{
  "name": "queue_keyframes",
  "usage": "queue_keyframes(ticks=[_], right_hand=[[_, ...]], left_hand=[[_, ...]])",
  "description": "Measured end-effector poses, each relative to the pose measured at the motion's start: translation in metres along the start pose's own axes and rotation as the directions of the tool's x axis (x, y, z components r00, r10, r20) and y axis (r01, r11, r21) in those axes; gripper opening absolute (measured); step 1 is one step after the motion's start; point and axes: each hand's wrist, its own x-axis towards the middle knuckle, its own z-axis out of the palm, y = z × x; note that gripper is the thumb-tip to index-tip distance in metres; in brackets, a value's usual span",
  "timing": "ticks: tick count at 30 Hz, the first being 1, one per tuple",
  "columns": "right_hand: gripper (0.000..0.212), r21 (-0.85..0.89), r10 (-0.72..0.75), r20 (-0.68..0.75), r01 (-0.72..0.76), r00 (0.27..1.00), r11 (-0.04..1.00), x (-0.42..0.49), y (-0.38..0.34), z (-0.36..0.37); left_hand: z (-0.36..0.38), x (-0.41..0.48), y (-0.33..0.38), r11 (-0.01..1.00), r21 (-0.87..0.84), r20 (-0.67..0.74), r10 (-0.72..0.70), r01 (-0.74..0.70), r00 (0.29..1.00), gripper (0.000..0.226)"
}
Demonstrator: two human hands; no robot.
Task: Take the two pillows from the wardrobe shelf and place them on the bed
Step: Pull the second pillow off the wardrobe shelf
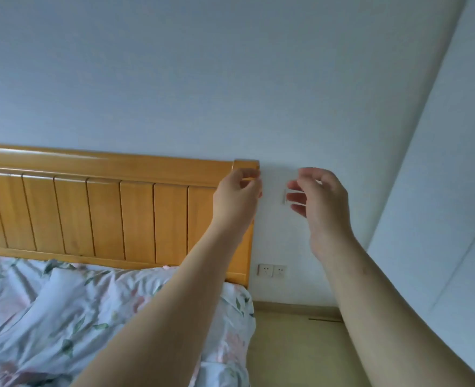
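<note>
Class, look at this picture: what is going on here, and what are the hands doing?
A person stands beside a bed with a floral cover and a wooden headboard. Both bare arms are raised toward the wall. The left hand and right hand are loosely curled and hold nothing. No pillow is in either grip, and no wardrobe is in view.
</note>
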Motion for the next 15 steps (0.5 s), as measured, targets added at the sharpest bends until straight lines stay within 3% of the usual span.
queue_keyframes(ticks=[6, 10, 13, 15], right_hand=[[0.019, 0.007, -0.29, -0.053, 0.291, 0.956, 0.957, -0.032, -0.1, -0.034], [0.021, -0.053, -0.504, -0.071, 0.501, 0.861, 0.864, -0.061, -0.159, -0.068], [0.023, -0.102, -0.621, -0.136, 0.612, 0.772, 0.784, -0.08, -0.19, -0.108], [0.019, -0.148, -0.665, -0.194, 0.649, 0.721, 0.746, -0.091, -0.204, -0.136]], left_hand=[[0.015, -0.038, 0.106, 0.962, -0.126, -0.004, 0.242, -0.241, 0.97, 0.022], [0.038, -0.072, 0.164, 0.888, -0.256, -0.001, 0.394, -0.381, 0.919, 0.019], [0.079, -0.1, 0.19, 0.865, -0.305, 0.08, 0.439, -0.397, 0.895, 0.02], [0.113, -0.118, 0.196, 0.888, -0.286, 0.23, 0.428, -0.36, 0.874, 0.033]])
